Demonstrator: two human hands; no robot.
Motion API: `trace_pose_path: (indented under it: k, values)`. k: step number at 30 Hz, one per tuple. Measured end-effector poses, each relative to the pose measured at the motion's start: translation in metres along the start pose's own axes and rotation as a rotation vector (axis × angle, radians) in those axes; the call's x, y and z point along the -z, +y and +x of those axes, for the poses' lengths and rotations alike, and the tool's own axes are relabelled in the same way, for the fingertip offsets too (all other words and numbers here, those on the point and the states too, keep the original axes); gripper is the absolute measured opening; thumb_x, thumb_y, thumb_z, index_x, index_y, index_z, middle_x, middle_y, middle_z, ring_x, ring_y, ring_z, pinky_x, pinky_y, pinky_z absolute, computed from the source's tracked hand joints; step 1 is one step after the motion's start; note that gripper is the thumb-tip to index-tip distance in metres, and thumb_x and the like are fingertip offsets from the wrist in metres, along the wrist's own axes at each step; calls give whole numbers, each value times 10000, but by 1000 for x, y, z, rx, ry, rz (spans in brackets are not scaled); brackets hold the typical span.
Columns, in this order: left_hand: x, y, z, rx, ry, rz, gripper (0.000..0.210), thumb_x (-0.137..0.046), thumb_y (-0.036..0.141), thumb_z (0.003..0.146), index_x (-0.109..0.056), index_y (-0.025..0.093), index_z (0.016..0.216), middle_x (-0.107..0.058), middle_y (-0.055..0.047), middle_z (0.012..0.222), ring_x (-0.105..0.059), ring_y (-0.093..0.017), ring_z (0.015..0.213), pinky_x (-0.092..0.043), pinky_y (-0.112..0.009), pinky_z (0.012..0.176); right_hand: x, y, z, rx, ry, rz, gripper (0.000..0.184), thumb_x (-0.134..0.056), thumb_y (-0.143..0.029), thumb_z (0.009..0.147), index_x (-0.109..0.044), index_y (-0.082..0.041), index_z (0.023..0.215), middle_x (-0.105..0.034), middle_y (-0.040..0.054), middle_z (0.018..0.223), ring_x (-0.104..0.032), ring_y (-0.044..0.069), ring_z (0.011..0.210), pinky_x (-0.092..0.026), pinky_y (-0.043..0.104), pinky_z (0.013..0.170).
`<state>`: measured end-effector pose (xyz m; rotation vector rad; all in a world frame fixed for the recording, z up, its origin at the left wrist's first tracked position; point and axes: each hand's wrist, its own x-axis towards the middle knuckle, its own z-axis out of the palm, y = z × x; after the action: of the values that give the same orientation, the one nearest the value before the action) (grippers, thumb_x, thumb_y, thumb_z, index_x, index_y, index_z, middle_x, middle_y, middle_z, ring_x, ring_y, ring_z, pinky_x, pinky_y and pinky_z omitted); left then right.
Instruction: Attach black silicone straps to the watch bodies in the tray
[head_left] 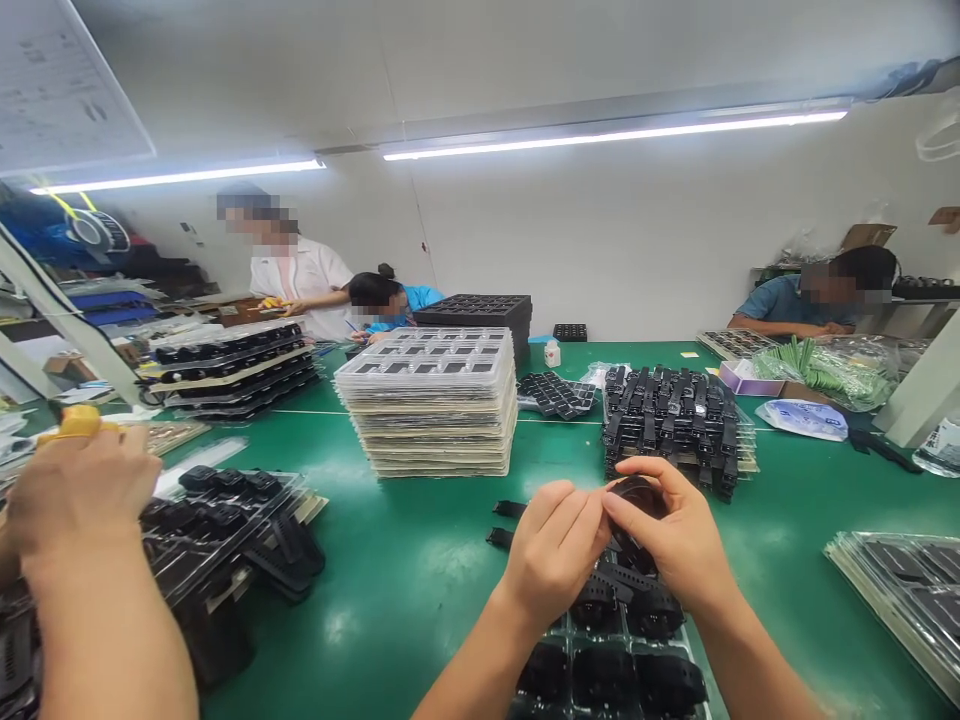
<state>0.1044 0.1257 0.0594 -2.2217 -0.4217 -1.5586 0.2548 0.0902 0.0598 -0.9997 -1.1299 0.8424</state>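
Two bare hands [553, 548], two bare forearms [480, 650]

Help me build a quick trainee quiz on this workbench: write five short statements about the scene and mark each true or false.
1. The left hand and right hand are both on a black curved strap. True.
2. The tall stack of white and cream flat trays stands right of the pile of black straps. False: it stands left of it.
3. The right hand holds a small yellow object. False: another person's hand, at the left, holds it.
4. Black pieces sit in the clear plastic compartment tray below the hands. True.
5. The tabletop is bright red. False: the smooth tabletop is green.
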Motion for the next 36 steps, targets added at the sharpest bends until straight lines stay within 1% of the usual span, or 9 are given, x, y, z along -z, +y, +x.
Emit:
trace_pose_path:
  k: [5, 9, 12, 15, 18, 22, 27, 31, 36]
  values:
    - [1, -1, -2, -13, 24, -29, 193, -630, 41, 888, -660, 99, 1070, -725, -71, 742, -627, -201, 691, -598, -362, 661, 6, -4, -2, -1, 17, 7, 432, -882, -403, 751, -647, -254, 1080, -789, 25, 863, -712, 195, 774, -569, 292, 741]
    - [4, -2, 0, -7, 23, -65, 175, -657, 45, 871, -670, 99, 1037, -725, -67, 731, -623, -199, 696, -586, -346, 660, 16, -9, -3, 31, 35, -36, 391, -870, -399, 759, -664, -259, 1060, -789, 32, 874, -715, 208, 784, -572, 298, 713]
    - [15, -7, 8, 76, -8, -119, 135, -661, 29, 864, -669, 154, 913, -709, -27, 713, -617, -169, 670, -572, -327, 696, 29, -5, 2, 123, 133, -218, 288, -811, -422, 810, -708, -255, 1020, -778, 42, 960, -707, 222, 866, -564, 314, 765]
    - [35, -16, 16, 220, 85, -112, 170, -660, 19, 865, -676, 186, 893, -723, -12, 750, -619, -159, 692, -550, -315, 696, 38, 15, 15, 136, 164, -466, 292, -688, -472, 895, -718, -242, 1074, -755, 66, 1088, -703, 245, 926, -567, 342, 777]
    - [56, -21, 20, 307, 208, -98, 190, -651, 26, 870, -689, 196, 944, -733, -21, 799, -621, -169, 734, -533, -314, 661, 31, 50, 36, 84, -18, -653, 254, -650, -423, 907, -744, -229, 1041, -763, 70, 1077, -716, 263, 942, -571, 376, 827]
    - [75, -20, 20, 309, 288, -101, 225, -655, -9, 837, -696, 183, 947, -725, -19, 787, -611, -166, 726, -520, -315, 639, 10, 95, 63, 50, -320, -825, 131, -688, -300, 914, -768, -209, 964, -772, 55, 1050, -710, 242, 1000, -540, 407, 944]
    - [89, -21, 23, 316, 345, -82, 223, -665, -23, 809, -707, 166, 919, -720, -16, 768, -611, -161, 709, -511, -315, 625, 6, 119, 74, -19, -642, -1084, 158, -683, -319, 982, -714, -164, 992, -727, 57, 1054, -693, 217, 971, -550, 441, 920]
    - [99, -22, 24, 365, 410, -115, 199, -646, -3, 835, -708, 167, 916, -718, -10, 763, -611, -158, 697, -510, -320, 618, -2, 114, 73, -4, -694, -1251, 210, -675, -313, 983, -691, -181, 1146, -660, 90, 1251, -623, 265, 1148, -489, 500, 1010]
    - [105, -21, 24, 375, 416, -137, 159, -639, 41, 866, -703, 177, 917, -713, -2, 760, -613, -156, 673, -520, -329, 611, -45, 109, 72, -77, -695, -1435, 254, -655, -376, 991, -682, -185, 1157, -639, 98, 1279, -596, 283, 1186, -475, 521, 1020]
